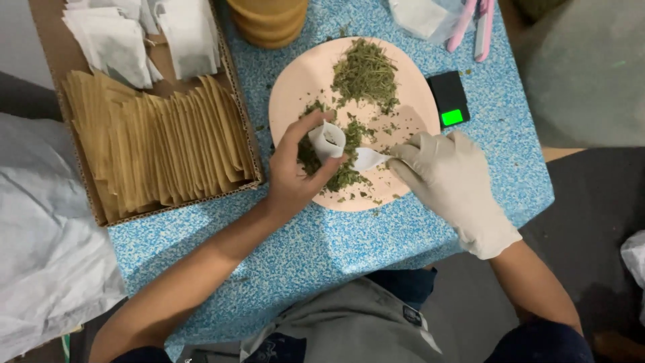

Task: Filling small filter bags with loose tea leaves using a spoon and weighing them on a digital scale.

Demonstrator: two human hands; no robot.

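**A:** Head view, looking straight down. What does each hand hold?

**B:** The left hand [295,171], bare, is closed around a small white filter bag [327,140], pinching it with thumb and fingertips so that its mouth stands open and upward. The right hand [449,176], in a pale glove, is closed on a small white spoon [368,158], whose bowl points toward the bag and lies just beside it.

**A:** Where is the bag?

**B:** Above the lower left part of a pale pink plate [410,101], over a scatter of dried green herb [364,72]. The main heap lies on the far side of the plate; a looser patch sits under the hands.

**A:** How would the bag handle?

**B:** Judged from its look: very light, thin and limp, easily crushed or torn. Its mouth would collapse if let go. The side walls just below the rim appear the best place to hold it, as the left hand does. The herb looks dry, flaky and apt to spill.

**A:** Surroundings?

**B:** The plate rests on a blue speckled table [336,242]. A small black scale with a green lit display [450,101] touches the plate's right edge. At left, a cardboard tray [101,215] holds a row of tan paper envelopes [154,148] and loose white bags [121,37].
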